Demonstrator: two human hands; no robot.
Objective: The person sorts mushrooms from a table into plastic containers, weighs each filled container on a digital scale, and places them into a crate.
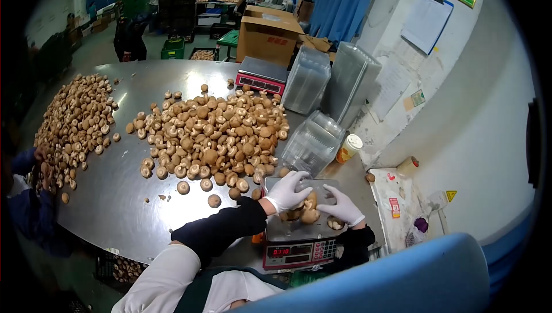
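Observation:
A red and grey digital scale stands at the table's near right edge, its red display seeming to read 0.110. On its plate lies a small group of shiitake mushrooms, seemingly in a clear tray whose edges are hard to make out. My left hand, in a white glove, curves over the left side of these mushrooms with thumb and fingers apart. From the right, my right hand, also gloved, cups the same group with fingers spread. A single mushroom lies under its palm. Whether either hand grips a mushroom is partly hidden.
A large shiitake heap covers the metal table's middle; another heap lies left, beside another person's hands. Clear plastic trays, a paper cup and a second scale stand beyond my hands.

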